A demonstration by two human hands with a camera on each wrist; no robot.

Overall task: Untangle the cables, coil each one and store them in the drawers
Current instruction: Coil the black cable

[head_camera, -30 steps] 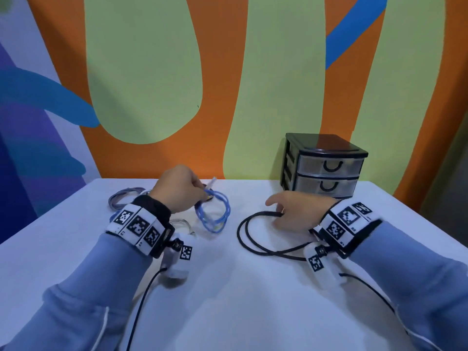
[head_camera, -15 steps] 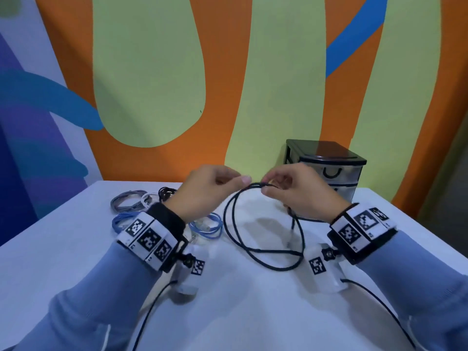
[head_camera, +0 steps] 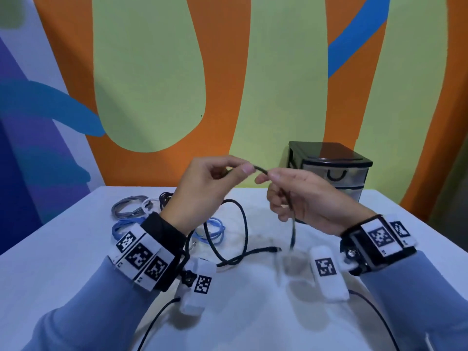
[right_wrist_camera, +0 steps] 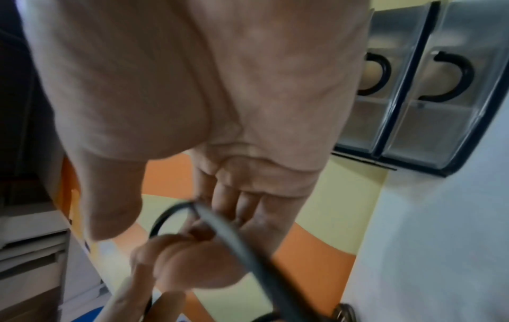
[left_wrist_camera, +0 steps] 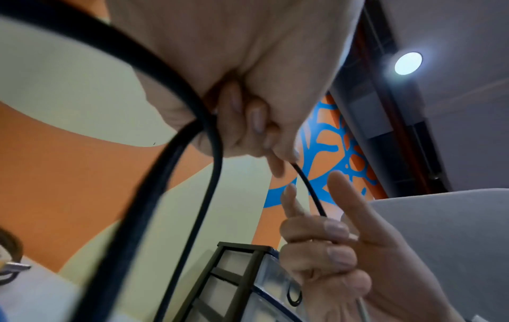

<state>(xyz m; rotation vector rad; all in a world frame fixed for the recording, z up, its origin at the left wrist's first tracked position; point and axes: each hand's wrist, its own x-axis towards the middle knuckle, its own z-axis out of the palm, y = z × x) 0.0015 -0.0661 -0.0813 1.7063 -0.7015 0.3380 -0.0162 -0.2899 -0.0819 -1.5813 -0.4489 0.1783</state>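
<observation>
Both hands hold one black cable (head_camera: 244, 224) up above the white table (head_camera: 253, 312). My left hand (head_camera: 212, 188) pinches it between thumb and fingertips, and a loop hangs down to the table, where its plug end (head_camera: 274, 249) lies. My right hand (head_camera: 298, 198) curls its fingers round the other stretch, which dangles blurred below. In the left wrist view the black cable (left_wrist_camera: 192, 152) loops past the left hand (left_wrist_camera: 242, 122) over to the right hand (left_wrist_camera: 330, 250). The right wrist view shows the cable (right_wrist_camera: 234, 239) crossing under the right hand (right_wrist_camera: 220, 130). The black drawer unit (head_camera: 329, 171) stands at back right, both drawers shut.
A grey coil (head_camera: 129, 206), a white cable (head_camera: 148, 205), a small black bundle (head_camera: 166, 198) and a blue coil (head_camera: 212, 230) lie on the table's back left. Wrist-camera leads trail across the table's near side. The painted wall rises right behind the table.
My left hand let go of the blue coil and joined the right hand on the black cable. Both hands lifted the cable off the table, and its coil opened into hanging strands.
</observation>
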